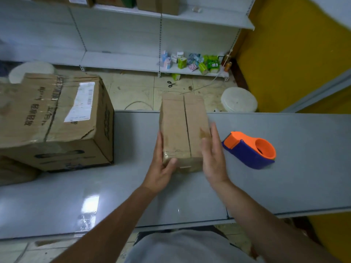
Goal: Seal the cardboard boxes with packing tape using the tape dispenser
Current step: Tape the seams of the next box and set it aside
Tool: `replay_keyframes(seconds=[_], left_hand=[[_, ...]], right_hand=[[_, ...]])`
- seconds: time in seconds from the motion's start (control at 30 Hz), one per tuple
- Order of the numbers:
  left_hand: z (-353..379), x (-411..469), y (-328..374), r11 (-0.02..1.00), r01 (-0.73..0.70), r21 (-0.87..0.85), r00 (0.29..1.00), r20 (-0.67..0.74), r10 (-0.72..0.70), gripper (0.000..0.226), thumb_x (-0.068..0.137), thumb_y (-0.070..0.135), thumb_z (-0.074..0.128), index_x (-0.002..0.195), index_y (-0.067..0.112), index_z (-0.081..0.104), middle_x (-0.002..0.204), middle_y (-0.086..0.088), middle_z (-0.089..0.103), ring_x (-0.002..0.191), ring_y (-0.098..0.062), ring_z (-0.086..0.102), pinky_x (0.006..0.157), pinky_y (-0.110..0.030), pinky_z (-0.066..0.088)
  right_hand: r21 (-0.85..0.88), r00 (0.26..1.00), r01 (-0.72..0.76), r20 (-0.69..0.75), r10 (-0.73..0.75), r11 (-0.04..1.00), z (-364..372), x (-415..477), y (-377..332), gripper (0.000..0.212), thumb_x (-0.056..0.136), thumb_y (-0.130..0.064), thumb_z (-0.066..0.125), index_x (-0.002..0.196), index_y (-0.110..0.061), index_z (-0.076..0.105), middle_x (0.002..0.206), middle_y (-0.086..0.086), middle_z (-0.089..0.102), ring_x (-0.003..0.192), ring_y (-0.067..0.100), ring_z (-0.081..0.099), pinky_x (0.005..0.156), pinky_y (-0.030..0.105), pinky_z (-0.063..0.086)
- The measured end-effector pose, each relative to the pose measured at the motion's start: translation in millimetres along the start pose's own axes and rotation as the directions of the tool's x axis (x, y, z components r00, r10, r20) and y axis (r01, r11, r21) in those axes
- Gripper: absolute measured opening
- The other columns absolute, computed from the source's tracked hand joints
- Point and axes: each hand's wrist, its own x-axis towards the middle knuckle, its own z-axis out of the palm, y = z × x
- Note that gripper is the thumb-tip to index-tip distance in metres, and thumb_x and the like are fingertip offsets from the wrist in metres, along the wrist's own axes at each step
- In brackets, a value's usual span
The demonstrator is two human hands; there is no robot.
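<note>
A small brown cardboard box (180, 130) lies on the grey table (284, 177), its two top flaps meeting along a middle seam with no tape over it. My left hand (161, 166) holds the box's near left corner, thumb across the front edge. My right hand (213, 154) is blurred, its fingers straight beside the box's right side; contact is unclear. An orange and blue tape dispenser (250, 149) rests on the table just right of my right hand, untouched.
A large worn cardboard box (55, 120) with a white label stands on the table's left end. Beyond the table are white shelves (121, 61) with small cartons, scissors (171, 84) on the tiled floor and a white bucket lid (239, 99). A yellow wall is at right.
</note>
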Motion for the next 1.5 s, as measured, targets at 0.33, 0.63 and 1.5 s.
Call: replay_keyframes(seconds=[0.33,0.63,1.5], left_hand=[[26.2,2.6,-2.9,0.977,-0.033,-0.212,0.968,-0.252,-0.022,0.106,0.08,0.084,0.031,0.155,0.014,0.008,0.162,0.0,0.018,0.143,0.004,0.024,0.115,-0.018,0.027],[33.9,3.6,7.2,0.92,0.074,-0.385,0.882,-0.406,-0.241,0.051,0.104,0.043,0.021,0.15,0.026,0.033,0.154,0.005,0.04,0.141,-0.007,0.036,0.12,-0.037,0.026],[-52.5,44.2,84.0,0.94,0.252,0.228,0.963,0.038,-0.267,0.036,0.1,0.029,0.052,0.135,0.022,0.057,0.128,0.006,0.06,0.117,-0.009,0.054,0.095,-0.011,0.042]], right_hand=[[0.368,0.944,-0.176,-0.201,0.262,0.913,17.5,3.7,2.0,0.041,0.105,-0.032,0.031,0.144,-0.022,0.042,0.144,-0.008,0.048,0.133,0.004,0.044,0.115,0.031,0.032],[0.175,0.972,-0.165,-0.141,0.19,0.971,13.1,0.9,-0.1,0.047,0.105,-0.037,0.023,0.15,-0.023,0.032,0.146,-0.014,0.039,0.125,-0.01,0.037,0.09,-0.005,0.029],[-0.532,0.989,0.138,0.023,-0.149,0.835,-38.0,47.8,-47.2,0.067,0.094,-0.042,0.056,0.151,-0.023,0.027,0.162,0.002,0.013,0.148,0.017,0.013,0.119,0.034,0.016]])
